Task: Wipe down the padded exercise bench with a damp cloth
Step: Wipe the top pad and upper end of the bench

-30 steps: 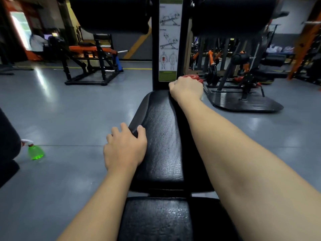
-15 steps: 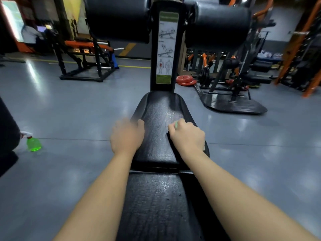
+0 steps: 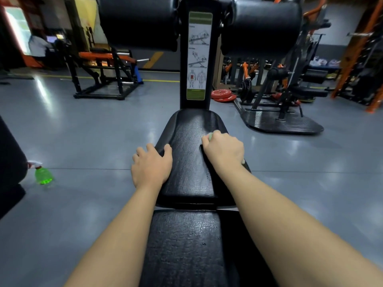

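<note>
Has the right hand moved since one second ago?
Yes. The right hand pulled back from the upright post toward the person, to the middle of the seat pad.

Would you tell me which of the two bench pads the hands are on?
The far pad, tapering toward the upright post; the near pad sits this side of the gap.
</note>
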`<action>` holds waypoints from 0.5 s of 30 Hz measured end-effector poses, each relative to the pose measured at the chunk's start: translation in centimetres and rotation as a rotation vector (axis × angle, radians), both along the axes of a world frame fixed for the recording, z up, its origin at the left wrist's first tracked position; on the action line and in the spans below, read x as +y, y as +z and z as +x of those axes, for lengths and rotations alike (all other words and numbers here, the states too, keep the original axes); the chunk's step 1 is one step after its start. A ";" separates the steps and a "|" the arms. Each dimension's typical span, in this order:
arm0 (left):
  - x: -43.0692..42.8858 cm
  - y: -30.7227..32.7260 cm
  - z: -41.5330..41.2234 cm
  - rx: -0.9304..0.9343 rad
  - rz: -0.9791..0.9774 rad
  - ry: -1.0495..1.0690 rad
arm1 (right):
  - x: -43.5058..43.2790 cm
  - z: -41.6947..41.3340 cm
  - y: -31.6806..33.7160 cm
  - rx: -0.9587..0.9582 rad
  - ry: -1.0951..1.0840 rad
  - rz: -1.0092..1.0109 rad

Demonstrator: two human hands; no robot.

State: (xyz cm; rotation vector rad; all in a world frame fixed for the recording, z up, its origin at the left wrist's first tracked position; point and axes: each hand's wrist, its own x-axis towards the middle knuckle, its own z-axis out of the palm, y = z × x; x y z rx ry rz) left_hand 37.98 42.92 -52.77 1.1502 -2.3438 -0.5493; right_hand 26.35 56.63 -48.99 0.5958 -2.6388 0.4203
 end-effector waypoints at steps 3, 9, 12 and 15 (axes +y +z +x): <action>-0.3 -0.2 -0.2 -0.010 0.003 0.011 | -3.0 -4.0 2.2 0.009 0.009 -0.009; -0.6 -1.0 -1.2 0.035 -0.050 0.050 | -7.9 -10.3 5.7 0.050 0.019 0.042; -0.6 -1.1 -1.2 0.046 -0.033 0.055 | -8.7 -11.6 6.1 0.039 0.002 0.047; -0.7 -0.9 -1.2 0.048 -0.011 0.057 | -8.1 -11.2 5.3 0.083 0.027 0.027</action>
